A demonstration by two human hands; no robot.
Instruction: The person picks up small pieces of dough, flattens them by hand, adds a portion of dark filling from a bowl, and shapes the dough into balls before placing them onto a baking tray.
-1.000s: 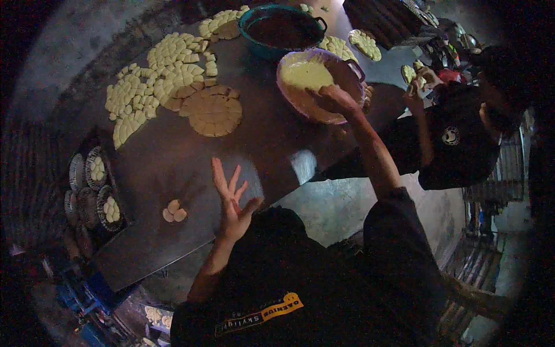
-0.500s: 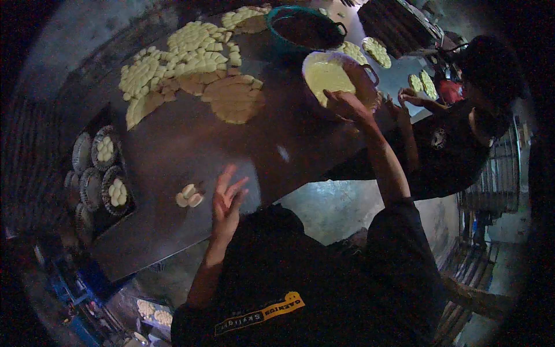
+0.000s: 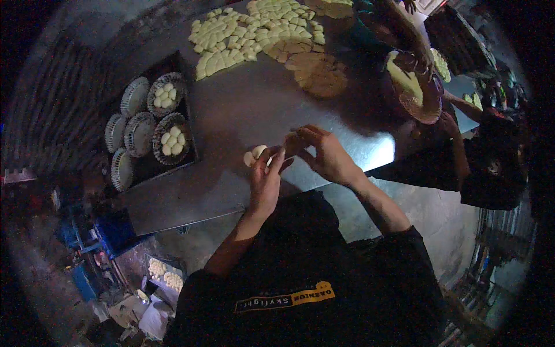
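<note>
A few small pale dough pieces [image 3: 250,159] lie on the metal table in front of me. Over them, my left hand [image 3: 266,182] has its fingers curled, and a pale bit of dough shows between them. Close beside it, my right hand [image 3: 326,155] is held with bent fingers drawn together at the tips; whatever they hold is hidden. A dark baking tray [image 3: 193,139] to the left carries several fluted round tins [image 3: 139,134]. Two of them, a fluted tin [image 3: 151,107] and the one in front of it, contain clustered dough balls.
Many cut dough pieces [image 3: 222,34] cover the far table, beside flat brownish dough [image 3: 318,75]. At the right, a co-worker's hand [image 3: 425,61] is over a bowl [image 3: 429,113] with yellow filling. The table's front edge [image 3: 191,222] runs before me. Another person stands at the right.
My right hand has come out of the bowl of yellow filling to beside my left hand. My left hand has moved onto the dough pieces. The view has swung left; a co-worker's arm now reaches the bowl.
</note>
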